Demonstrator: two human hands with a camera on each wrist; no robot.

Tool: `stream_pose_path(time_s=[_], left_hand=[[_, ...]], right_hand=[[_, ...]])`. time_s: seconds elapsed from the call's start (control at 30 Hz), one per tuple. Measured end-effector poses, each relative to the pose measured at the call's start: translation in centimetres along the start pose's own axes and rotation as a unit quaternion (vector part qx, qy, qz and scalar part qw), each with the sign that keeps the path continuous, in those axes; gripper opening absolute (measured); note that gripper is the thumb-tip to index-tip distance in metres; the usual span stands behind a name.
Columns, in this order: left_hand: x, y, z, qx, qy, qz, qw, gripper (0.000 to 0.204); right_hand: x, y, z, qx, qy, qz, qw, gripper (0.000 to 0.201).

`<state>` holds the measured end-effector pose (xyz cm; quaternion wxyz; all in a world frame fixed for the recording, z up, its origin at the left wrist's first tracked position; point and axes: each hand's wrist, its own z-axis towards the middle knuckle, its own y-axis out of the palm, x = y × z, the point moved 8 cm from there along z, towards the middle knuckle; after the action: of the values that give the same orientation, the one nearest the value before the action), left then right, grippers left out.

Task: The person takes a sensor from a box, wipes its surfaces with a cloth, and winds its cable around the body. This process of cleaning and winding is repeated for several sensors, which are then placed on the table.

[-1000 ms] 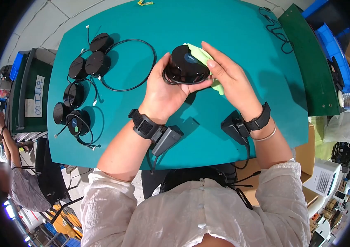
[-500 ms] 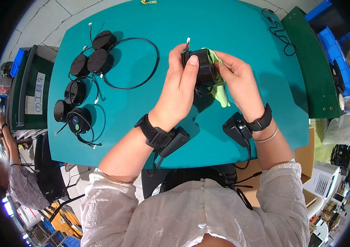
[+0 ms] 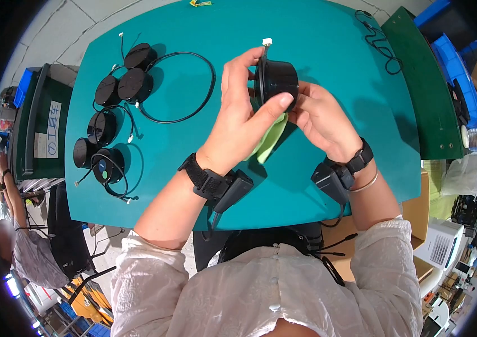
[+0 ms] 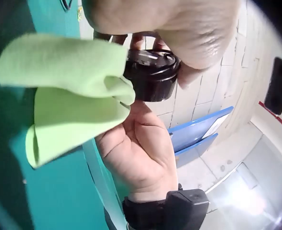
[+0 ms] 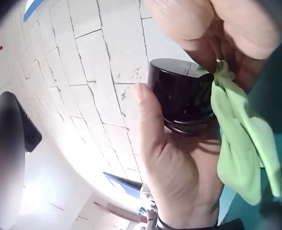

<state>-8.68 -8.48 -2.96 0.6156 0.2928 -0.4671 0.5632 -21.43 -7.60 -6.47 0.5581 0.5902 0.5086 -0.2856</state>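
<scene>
**Round black unit turned on its side, cloth now under it**

Black round unit [image 3: 276, 80] is held up above the teal surface [image 3: 328, 45], between both hands, well apart from the other pieces. Half a second ago it stood more upright with the green cloth at its right side; one second ago its flat top faced the camera. Now it is turned further, so the curved side wall looks toward the camera and its thin wire with the white connector [image 3: 267, 41] stands up over the top. My judgement is that the wiping goes around the body and a new part of it is now being cleaned.

The left hand [image 3: 237, 121] grasps the unit, with the thumb laid over its lower edge and the fingers curled behind it. The right hand [image 3: 320, 118] holds it from the other side and pinches the green cloth [image 3: 269, 137], which now hangs below the unit instead of beside it. In the right wrist view the cloth [image 5: 241, 143] is caught between the fingertips, touching the unit [image 5: 184, 98].

At the left of the surface lie six more black units [image 3: 116, 92] with their wires, and a large black cable loop [image 3: 185, 84] lies beside them. A loose black cord [image 3: 376, 36] lies near the far right edge.
</scene>
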Motion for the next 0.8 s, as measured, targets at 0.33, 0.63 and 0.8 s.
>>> stream_pose_path(time_s=[0.33,0.63,0.8], left_hand=[[1.2,-0.1,0.5,-0.008,0.06,0.068,0.996,0.076],[2.2,-0.2,0.4,0.008,0.099,0.081,0.992,0.073],[-0.1,-1.4,1.4,0.01,0.015,0.006,1.0,0.078]], right_hand=[[1.2,-0.9,0.6,-0.044,0.063,0.085,0.993,0.023],[0.9,-1.2,0.7,-0.048,0.064,0.074,0.994,0.024],[0.9,-1.3,0.9,-0.094,0.041,0.119,0.988,0.025]])
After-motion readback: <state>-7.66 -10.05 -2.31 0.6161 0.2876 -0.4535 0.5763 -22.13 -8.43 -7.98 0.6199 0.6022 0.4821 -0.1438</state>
